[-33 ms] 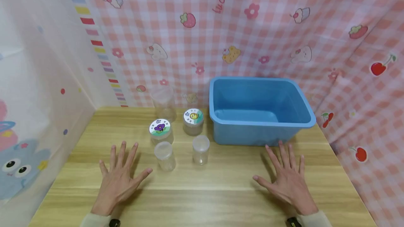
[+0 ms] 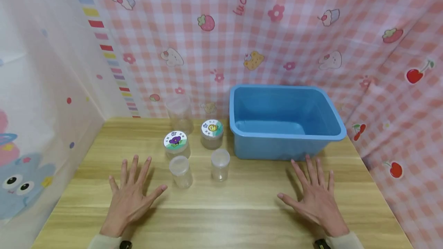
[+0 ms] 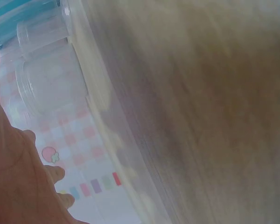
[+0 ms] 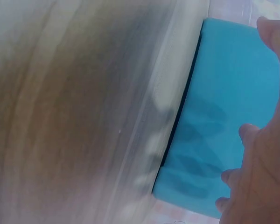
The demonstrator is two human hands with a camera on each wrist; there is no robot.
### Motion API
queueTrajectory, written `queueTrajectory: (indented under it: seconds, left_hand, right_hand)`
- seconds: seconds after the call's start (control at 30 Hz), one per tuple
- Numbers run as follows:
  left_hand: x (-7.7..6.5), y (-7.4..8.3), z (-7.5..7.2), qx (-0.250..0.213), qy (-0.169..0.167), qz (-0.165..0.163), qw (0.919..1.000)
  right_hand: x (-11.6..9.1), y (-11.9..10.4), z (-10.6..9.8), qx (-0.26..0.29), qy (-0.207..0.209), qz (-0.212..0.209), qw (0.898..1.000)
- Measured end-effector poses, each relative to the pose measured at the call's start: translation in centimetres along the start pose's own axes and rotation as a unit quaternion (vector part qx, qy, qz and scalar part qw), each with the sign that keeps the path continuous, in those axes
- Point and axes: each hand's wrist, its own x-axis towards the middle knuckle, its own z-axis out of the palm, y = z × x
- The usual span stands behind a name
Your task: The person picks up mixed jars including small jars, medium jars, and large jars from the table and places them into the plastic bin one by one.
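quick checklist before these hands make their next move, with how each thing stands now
1. Left hand free: ok, fingers spread, holding nothing.
2. Right hand free: ok, fingers spread, holding nothing.
3. Blue plastic bin upright and uncovered: ok, its opening faces up.
4. Purple-flower-topped jar and yellow-flower-topped jar upright: ok, pictures facing up.
5. Tall clear container unobstructed from the front: probably not ok, the purple-flower-topped jar stands before it.
6. Left small clear container and right small clear container lidded: cannot tell.
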Motion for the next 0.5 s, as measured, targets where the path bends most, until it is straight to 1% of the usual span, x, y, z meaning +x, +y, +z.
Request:
queueTrajectory:
  seconds: [0.2, 0.37, 0.5]
  left_hand:
    - [0.14, 0.08, 0.06, 0.000, -0.003, -0.001, 1.0000]
    - [0.25, 0.23, 0.20, -0.012, -0.012, 0.001, 0.9999]
    - [0.24, 0.31, 0.29, -0.026, -0.007, 0.008, 0.9996]
  right_hand:
    - [-0.17, 0.11, 0.17, -0.007, 0.006, -0.009, 1.000]
    - [-0.53, 0.13, 0.22, -0.010, 0.015, -0.020, 1.000]
    - [-0.81, 0.00, 0.02, -0.003, 0.027, -0.037, 0.999]
